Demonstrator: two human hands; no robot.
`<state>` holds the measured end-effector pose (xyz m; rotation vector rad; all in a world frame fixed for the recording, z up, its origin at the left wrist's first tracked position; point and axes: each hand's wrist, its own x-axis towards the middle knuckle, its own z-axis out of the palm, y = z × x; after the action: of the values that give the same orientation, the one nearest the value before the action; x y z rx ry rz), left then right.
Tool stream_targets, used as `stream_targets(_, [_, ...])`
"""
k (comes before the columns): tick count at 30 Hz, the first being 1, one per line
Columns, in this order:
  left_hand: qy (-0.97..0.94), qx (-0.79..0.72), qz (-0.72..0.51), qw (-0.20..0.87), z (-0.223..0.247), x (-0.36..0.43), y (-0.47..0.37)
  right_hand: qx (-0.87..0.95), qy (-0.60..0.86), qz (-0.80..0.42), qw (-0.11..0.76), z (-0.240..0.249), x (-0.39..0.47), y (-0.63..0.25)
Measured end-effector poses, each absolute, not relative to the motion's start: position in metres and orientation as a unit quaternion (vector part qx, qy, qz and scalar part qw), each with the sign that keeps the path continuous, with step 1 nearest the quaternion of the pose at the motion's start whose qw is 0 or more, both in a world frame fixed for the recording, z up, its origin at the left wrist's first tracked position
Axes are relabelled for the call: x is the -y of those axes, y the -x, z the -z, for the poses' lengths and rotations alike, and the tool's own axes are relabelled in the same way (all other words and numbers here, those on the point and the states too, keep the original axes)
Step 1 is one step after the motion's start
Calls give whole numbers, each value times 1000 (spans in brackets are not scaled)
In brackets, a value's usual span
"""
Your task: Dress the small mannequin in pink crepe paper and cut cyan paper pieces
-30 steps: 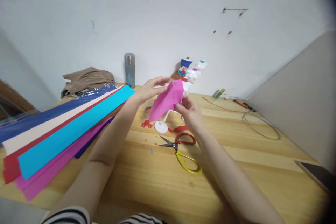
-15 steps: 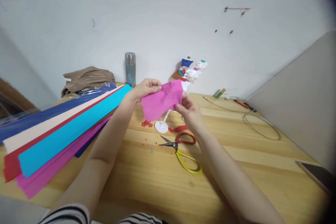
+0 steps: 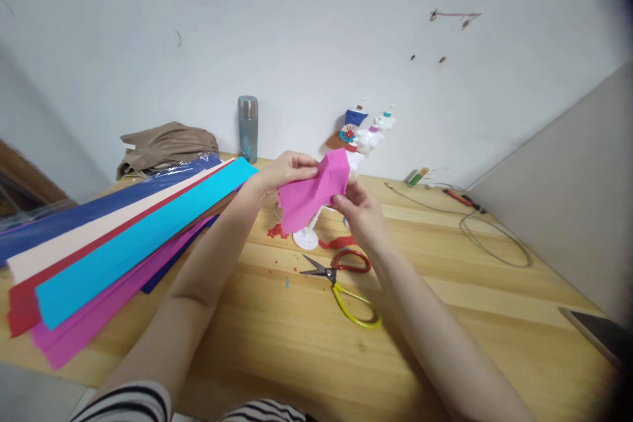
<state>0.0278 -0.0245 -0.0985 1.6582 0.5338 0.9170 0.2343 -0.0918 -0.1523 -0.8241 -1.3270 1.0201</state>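
Between my two hands a piece of pink crepe paper (image 3: 316, 194) is held up above the table. My left hand (image 3: 289, 173) is closed on its upper left edge, the thumb on the near side. At its right edge my right hand (image 3: 360, 206) pinches it between thumb and fingers. Partly behind the paper stands a white stand with a round base (image 3: 305, 239). Below my hands lie open scissors (image 3: 330, 272) with one red and one yellow handle. Red paper flowers (image 3: 277, 231) and a red strip (image 3: 337, 242) rest beside the base.
On the left lie folded crepe paper sheets, a turquoise one (image 3: 148, 244) on top. A thermos (image 3: 248, 130) and brown cloth (image 3: 171, 145) stand at the back wall. Decorated white figures (image 3: 370, 138) are behind my hands. A cable (image 3: 462, 227) and a phone-like device (image 3: 596, 336) lie right.
My left hand has moved right, closer to my right hand, and the pink paper is now more bunched and folded between them. The view has shifted slightly.
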Motion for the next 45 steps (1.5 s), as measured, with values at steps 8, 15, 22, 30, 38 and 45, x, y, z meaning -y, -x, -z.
stream_targets(8, [-784,-342,-486,177,70,49,-40,548,357,-452,607,152,93,-233])
stream_targets(15, [-790,-329,-504,118,65,60,-43,544,353,-457,608,152,92,-234])
stream_targets(22, [-767,-306,-540,161,74,56,-51,566,368,-434,596,152,92,-234])
stream_targets(30, [-787,-300,-472,259,76,51,-51,555,363,-436,608,150,93,-234])
stream_targets(38, [-735,-316,-438,411,82,44,-47,563,365,-434,602,151,92,-236])
stream_targets(45, [-713,-264,-398,514,79,48,-45,565,350,-452,595,152,92,-236])
